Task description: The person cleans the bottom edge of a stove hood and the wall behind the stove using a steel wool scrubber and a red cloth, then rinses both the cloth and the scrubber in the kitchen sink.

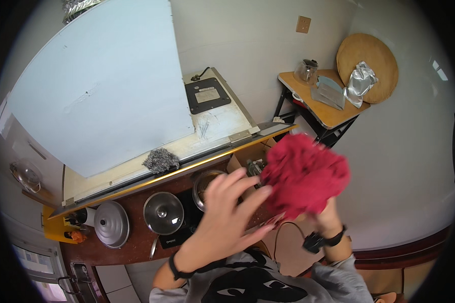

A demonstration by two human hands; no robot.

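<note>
A crumpled red cloth [307,176] is held up by my right hand [326,217], whose fingers are mostly hidden under it. My left hand [227,212] is raised just left of the cloth, fingers spread, with nothing in it. Below and beyond the hands runs an open cabinet door with a gold edge [174,165]. On the cabinet's pale board lies a grey steel wool scrubber [161,160], and farther back sits a black flat panel [207,96] with a label and a short cable.
Below the door, a dark red counter [136,252] holds a pot with a glass lid [163,213], a lidded aluminium pot [112,224] and another metal pot [204,187]. A small wooden table [328,120] at the right bears a glass jug [306,72] and crumpled foil [361,81].
</note>
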